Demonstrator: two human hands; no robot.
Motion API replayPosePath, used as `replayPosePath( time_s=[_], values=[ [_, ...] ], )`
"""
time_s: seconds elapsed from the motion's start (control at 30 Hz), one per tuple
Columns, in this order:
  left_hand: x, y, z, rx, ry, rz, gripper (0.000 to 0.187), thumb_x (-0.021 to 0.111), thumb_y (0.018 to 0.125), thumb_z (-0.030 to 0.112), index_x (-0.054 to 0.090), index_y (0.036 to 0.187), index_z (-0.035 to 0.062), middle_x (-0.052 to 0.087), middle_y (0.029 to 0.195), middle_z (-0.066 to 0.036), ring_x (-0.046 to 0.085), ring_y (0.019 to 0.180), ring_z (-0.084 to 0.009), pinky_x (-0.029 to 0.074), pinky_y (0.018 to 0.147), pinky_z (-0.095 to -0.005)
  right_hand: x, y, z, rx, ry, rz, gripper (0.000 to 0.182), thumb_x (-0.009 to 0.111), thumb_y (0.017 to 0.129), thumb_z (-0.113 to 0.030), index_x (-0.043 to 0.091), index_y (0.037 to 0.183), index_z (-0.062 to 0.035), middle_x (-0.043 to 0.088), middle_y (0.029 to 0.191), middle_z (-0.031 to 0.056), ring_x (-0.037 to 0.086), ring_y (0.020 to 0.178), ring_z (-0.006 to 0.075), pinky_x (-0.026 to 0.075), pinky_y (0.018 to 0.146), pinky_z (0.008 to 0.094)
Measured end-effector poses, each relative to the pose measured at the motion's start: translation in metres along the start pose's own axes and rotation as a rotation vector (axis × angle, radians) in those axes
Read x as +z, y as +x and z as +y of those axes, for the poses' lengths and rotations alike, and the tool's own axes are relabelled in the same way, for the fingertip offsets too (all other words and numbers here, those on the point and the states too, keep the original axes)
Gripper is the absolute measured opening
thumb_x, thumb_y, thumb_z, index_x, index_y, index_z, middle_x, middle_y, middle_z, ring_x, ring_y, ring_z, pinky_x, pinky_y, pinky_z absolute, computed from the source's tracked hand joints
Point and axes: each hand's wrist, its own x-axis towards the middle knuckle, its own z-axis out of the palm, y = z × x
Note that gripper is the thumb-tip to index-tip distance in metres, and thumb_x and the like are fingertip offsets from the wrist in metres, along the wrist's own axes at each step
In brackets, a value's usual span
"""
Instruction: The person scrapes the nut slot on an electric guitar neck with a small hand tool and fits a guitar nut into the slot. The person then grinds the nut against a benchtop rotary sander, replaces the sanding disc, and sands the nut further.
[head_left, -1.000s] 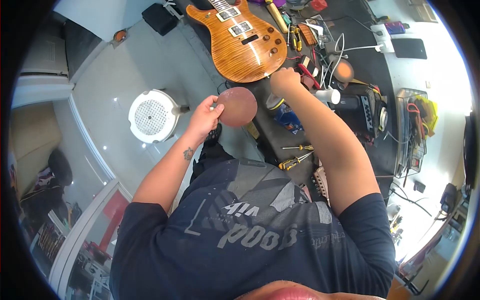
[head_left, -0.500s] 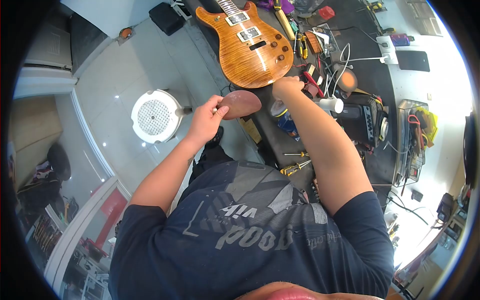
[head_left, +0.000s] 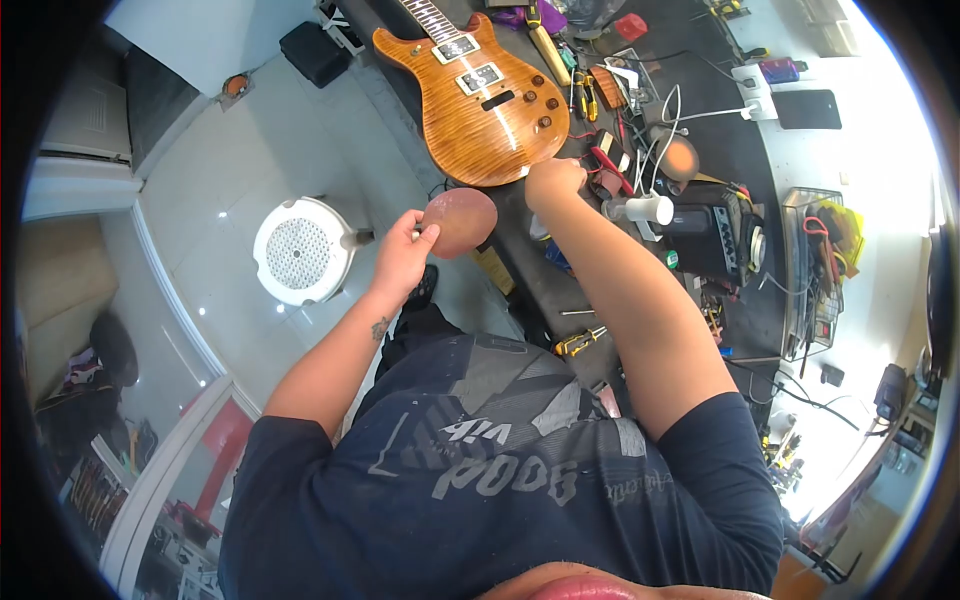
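Observation:
My left hand (head_left: 402, 255) grips a thin round reddish-brown disc (head_left: 460, 222) by its edge, thumb on top; it looks like a sanding disc. The disc is held out over the floor, beside the bench edge, with its broad face up toward me. An amber flame-top electric guitar (head_left: 490, 115) lies on the dark bench, its neck pointing away. Close to the guitar's lower end, my right hand (head_left: 556, 185) is closed, fingers curled. Whatever it may hold is hidden by the hand itself.
A white stool (head_left: 303, 250) stands on the tiled floor to the left. Tools, cables, a white power strip (head_left: 755, 92) and a black amplifier-like box (head_left: 705, 235) crowd the bench's right side. A yellow-handled screwdriver (head_left: 580, 342) lies near my body.
The disc in my left hand has turned, so its face now shows rounder. The view has shifted slightly. My right hand stays closed near the guitar's lower end.

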Motion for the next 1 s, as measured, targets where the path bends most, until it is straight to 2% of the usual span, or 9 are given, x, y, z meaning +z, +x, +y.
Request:
replayPosePath(
  time_s=[0.17,0.3,0.4,0.53,0.67,0.73,0.8,0.9,1.0],
  values=[
    [-0.01,-0.004,-0.009,-0.023,0.003,0.025,0.018,0.066,0.112,0.017,0.067,0.124,0.0037,0.075,0.1,-0.003,0.064,0.091,-0.0099,0.051,0.085,-0.0303,0.002,-0.003,-0.005,-0.022,-0.021,0.043,0.042,0.087,0.087,-0.03,0.084,0.126,-0.0147,0.08,0.131,0.0069,0.07,0.123,0.0347,0.058,0.078,0.0515],
    [-0.021,-0.011,-0.006,-0.132,0.053,0.042,0.017,0.066,0.112,0.017,0.068,0.123,0.0044,0.075,0.102,-0.003,0.064,0.093,-0.0093,0.051,0.086,-0.0299,-0.015,0.004,0.003,0.057,0.024,-0.14,0.042,0.087,0.089,-0.029,0.084,0.128,-0.0149,0.079,0.133,0.0072,0.071,0.126,0.0323,0.059,0.084,0.0492],
    [-0.022,-0.012,-0.022,-0.029,-0.037,0.045,0.017,0.067,0.113,0.023,0.066,0.124,0.0096,0.056,0.074,0.007,0.042,0.058,-0.003,0.03,0.051,-0.026,-0.025,0.016,0.016,0.167,0.113,-0.33,0.045,0.086,0.091,-0.029,0.08,0.133,-0.014,0.077,0.137,0.0072,0.069,0.13,0.0298,0.06,0.09,0.0462],
    [-0.025,-0.017,-0.031,-0.063,-0.087,0.055,0.015,0.067,0.113,0.021,0.064,0.123,0.0094,0.054,0.071,0.008,0.039,0.053,-0.0027,0.028,0.048,-0.0257,-0.004,0.056,0.017,0.352,0.291,-0.467,0.061,0.083,0.095,-0.031,0.067,0.151,-0.0109,0.069,0.146,0.0053,0.063,0.138,0.0256,0.06,0.097,0.0403],
    [-0.031,-0.02,-0.029,-0.148,-0.182,0.043,0.014,0.067,0.113,0.02,0.062,0.122,0.0092,0.052,0.071,0.008,0.037,0.05,-0.0025,0.026,0.047,-0.0255,-0.002,0.048,0.013,0.39,0.387,-0.333,0.053,0.079,0.098,-0.029,0.071,0.146,-0.0083,0.071,0.141,0.0071,0.06,0.138,0.0282,0.056,0.094,0.0469],
    [-0.034,-0.016,-0.031,-0.168,-0.205,0.039,0.015,0.067,0.114,0.02,0.061,0.122,0.0089,0.052,0.072,0.007,0.036,0.049,-0.0025,0.026,0.046,-0.0254,-0.009,0.025,0.011,0.264,0.248,-0.218,0.044,0.074,0.101,-0.029,0.075,0.141,-0.01,0.074,0.135,0.0068,0.059,0.135,0.0285,0.051,0.09,0.0496],
    [-0.033,-0.012,-0.028,-0.169,-0.229,0.039,0.015,0.066,0.114,0.019,0.061,0.122,0.0083,0.053,0.074,0.006,0.036,0.049,-0.0025,0.026,0.046,-0.0251,-0.01,-0.009,0.008,0.0,-0.069,-0.034,0.037,0.069,0.104,-0.029,0.08,0.135,-0.0134,0.076,0.129,0.0057,0.058,0.129,0.0283,0.045,0.086,0.051],
    [-0.032,-0.004,-0.022,-0.175,-0.231,0.033,0.015,0.065,0.114,0.019,0.061,0.122,0.0074,0.055,0.078,0.004,0.036,0.049,-0.0025,0.027,0.046,-0.0248,0.026,-0.015,-0.014,-0.045,-0.255,0.227,0.034,0.065,0.103,-0.028,0.084,0.127,-0.0141,0.077,0.125,0.0024,0.058,0.119,0.0257,0.039,0.086,0.0456],
    [-0.031,0.008,-0.017,-0.16,-0.243,0.045,0.015,0.065,0.114,0.019,0.06,0.122,0.0076,0.057,0.08,0.003,0.036,0.049,-0.003,0.028,0.046,-0.025,0.035,-0.022,-0.023,-0.186,-0.174,0.249,0.032,0.063,0.103,-0.025,0.085,0.121,-0.0124,0.081,0.116,0.0052,0.068,0.112,0.0271,0.04,0.086,0.0444]
  ],
)
